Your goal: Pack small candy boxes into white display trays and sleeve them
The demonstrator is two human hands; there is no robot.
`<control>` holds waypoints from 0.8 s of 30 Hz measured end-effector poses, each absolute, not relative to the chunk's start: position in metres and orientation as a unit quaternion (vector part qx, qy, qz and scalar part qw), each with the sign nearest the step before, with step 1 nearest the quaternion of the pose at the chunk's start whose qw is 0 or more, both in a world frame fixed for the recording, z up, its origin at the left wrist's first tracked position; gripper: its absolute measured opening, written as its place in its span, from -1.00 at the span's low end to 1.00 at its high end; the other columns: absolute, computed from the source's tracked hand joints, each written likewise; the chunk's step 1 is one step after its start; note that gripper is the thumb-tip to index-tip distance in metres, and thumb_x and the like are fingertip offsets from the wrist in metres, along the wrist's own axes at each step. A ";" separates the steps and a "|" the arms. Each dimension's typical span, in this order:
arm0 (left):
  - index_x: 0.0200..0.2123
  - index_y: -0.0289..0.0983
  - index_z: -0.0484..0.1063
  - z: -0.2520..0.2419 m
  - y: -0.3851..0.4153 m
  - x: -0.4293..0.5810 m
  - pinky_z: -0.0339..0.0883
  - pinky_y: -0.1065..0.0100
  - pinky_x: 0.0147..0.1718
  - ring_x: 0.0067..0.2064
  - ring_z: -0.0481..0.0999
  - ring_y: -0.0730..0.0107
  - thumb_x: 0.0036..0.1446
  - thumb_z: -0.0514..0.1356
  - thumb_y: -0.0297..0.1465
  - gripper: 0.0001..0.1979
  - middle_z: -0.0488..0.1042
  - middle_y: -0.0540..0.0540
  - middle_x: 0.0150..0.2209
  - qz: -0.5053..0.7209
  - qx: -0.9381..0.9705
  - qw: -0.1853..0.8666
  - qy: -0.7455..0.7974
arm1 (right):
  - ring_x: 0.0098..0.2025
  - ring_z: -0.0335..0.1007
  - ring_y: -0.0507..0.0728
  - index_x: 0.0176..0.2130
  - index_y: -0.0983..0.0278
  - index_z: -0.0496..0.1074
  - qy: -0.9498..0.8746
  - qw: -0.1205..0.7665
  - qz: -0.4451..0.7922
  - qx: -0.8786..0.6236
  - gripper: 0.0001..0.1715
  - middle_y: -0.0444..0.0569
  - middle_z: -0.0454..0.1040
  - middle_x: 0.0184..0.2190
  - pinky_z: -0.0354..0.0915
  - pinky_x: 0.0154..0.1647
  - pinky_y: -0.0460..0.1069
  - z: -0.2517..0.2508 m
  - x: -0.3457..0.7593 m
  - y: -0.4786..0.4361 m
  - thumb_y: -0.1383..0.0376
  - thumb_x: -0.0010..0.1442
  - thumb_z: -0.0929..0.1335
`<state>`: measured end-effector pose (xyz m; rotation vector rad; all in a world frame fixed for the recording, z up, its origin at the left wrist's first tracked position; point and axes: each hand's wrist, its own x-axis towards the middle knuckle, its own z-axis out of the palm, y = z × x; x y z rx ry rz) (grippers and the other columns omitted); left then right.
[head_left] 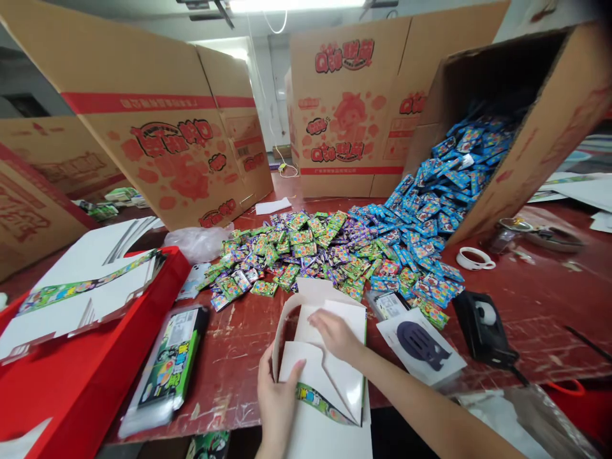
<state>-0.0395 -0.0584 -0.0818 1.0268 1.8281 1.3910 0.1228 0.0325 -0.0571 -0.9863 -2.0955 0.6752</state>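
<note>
At the near edge of a red worktable (549, 306), a person folds a white paperboard carton (325, 363) that stands half-formed between both hands. From the left: a red tray (95, 370) bears a stack of flat carton blanks (81, 287), and just beside it lies a shrink-wrapped bundle of green printed packs (167, 366). The left hand (277, 398) comes next, closed on the carton's lower-left flap, thumb laid over the white panel and the other fingers hidden behind it. The carton's long axis runs away from the person, toward the heap of green and purple sachets (296, 252), with its open end on the far side. The right hand (337, 335) lies flat on the upper inside panel, fingers spread and pressing, gripping nothing; it is the hand nearer the open end. Farther right, blue sachets (440, 191) spill from a tipped cardboard box (540, 127), and a black tape dispenser (482, 325) sits near the carton's right side.
</note>
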 end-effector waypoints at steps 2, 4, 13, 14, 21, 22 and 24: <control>-0.03 -0.33 0.34 -0.086 -0.057 -0.047 0.32 0.11 -0.04 -0.06 0.46 0.00 -0.24 0.39 -0.19 -0.33 0.48 -0.24 -0.12 0.527 0.354 0.354 0.687 | -0.06 0.31 0.13 -0.12 0.31 0.33 -0.753 0.446 0.260 -0.409 -0.67 0.11 0.41 -0.17 0.22 0.01 0.06 -0.046 0.125 0.034 0.23 0.32 0.10; -0.07 -0.35 0.35 -0.089 -0.058 -0.053 0.37 0.17 -0.14 -0.12 0.49 0.04 -0.24 0.38 -0.15 -0.34 0.51 -0.24 -0.16 0.542 0.308 0.419 0.660 | -0.07 0.33 0.15 -0.15 0.29 0.36 -0.705 0.474 0.333 -0.409 -0.66 0.08 0.43 -0.19 0.22 0.02 0.07 -0.037 0.125 0.029 0.12 0.27 0.19; -0.05 -0.36 0.33 -0.091 -0.075 -0.056 0.36 0.19 -0.12 -0.09 0.49 0.08 -0.04 0.25 -0.08 -0.43 0.49 -0.28 -0.11 0.521 0.356 0.464 0.622 | -0.44 0.35 0.08 -0.51 0.31 0.43 -0.575 0.244 0.641 -0.446 -0.37 -0.10 0.44 -0.56 0.24 -0.37 -0.06 -0.070 0.104 -0.012 -0.20 0.04 0.27; -0.04 -0.35 0.33 -0.092 -0.077 -0.056 0.34 0.16 -0.07 -0.05 0.47 0.07 0.00 0.21 -0.06 -0.44 0.47 -0.29 -0.08 0.525 0.358 0.457 0.622 | -0.45 0.35 0.09 -0.53 0.32 0.41 -0.561 0.245 0.647 -0.454 -0.30 -0.08 0.44 -0.57 0.25 -0.36 -0.05 -0.076 0.103 -0.012 -0.23 0.08 0.20; 0.00 -0.26 0.35 -0.094 -0.079 -0.050 0.07 0.09 0.16 0.15 0.27 0.07 0.01 0.25 -0.17 -0.50 0.35 -0.22 0.08 0.536 0.427 0.374 0.624 | -0.42 0.36 0.13 -0.44 0.29 0.47 -0.555 0.242 0.658 -0.448 -0.28 -0.07 0.48 -0.51 0.24 -0.36 -0.02 -0.089 0.105 -0.021 -0.25 0.08 0.17; 0.00 -0.28 0.33 -0.093 -0.078 -0.047 0.17 0.08 0.10 0.08 0.35 0.07 0.03 0.24 -0.17 -0.50 0.40 -0.24 0.02 0.532 0.421 0.385 0.625 | -0.40 0.37 0.14 -0.42 0.28 0.49 -0.546 0.245 0.663 -0.449 -0.25 -0.07 0.48 -0.51 0.25 -0.34 -0.02 -0.088 0.107 -0.023 -0.26 0.09 0.14; -0.04 -0.32 0.33 -0.091 -0.076 -0.042 0.33 0.13 -0.07 -0.09 0.48 0.10 0.05 0.22 -0.16 -0.53 0.49 -0.23 -0.13 0.524 0.400 0.416 0.627 | -0.38 0.40 0.15 -0.36 0.28 0.51 -0.528 0.254 0.673 -0.452 -0.21 -0.06 0.50 -0.49 0.28 -0.31 0.00 -0.083 0.110 -0.025 -0.26 0.11 0.09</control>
